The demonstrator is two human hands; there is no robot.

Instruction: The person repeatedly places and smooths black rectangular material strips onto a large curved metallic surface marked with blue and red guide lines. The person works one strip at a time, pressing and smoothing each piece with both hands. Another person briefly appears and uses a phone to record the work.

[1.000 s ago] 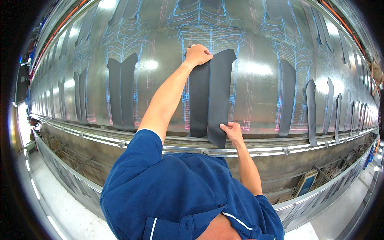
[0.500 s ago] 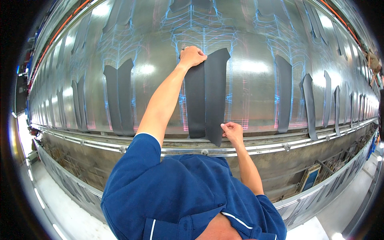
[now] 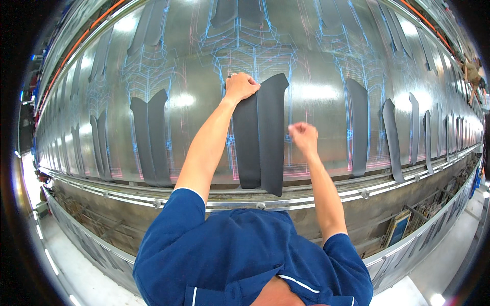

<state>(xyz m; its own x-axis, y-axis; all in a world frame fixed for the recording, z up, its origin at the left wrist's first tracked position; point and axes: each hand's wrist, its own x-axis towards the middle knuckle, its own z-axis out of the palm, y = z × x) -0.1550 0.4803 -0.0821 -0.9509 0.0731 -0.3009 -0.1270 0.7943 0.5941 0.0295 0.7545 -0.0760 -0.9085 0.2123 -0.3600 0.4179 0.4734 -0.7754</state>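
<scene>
Two long dark grey strips of sheet material lie side by side on the shiny metal table before me. The right strip has a slanted far end, and its near tip hangs over the table's edge. My left hand is closed at the far inner corner of this strip, its fingertips pinching there. It covers the far end of the left strip. To the right of the strips, my right hand is off the material, its fingers curled together and slightly blurred.
Blue and pink projected lines outline shapes across the table. More grey strips lie on both sides, such as a pair and a single strip. A metal rail runs along the near edge. Another person is at the far right.
My right hand has left the right strip's lower edge and moved farther away and slightly right. My left hand stays at the strip's far corner. The whole view has shifted a little.
</scene>
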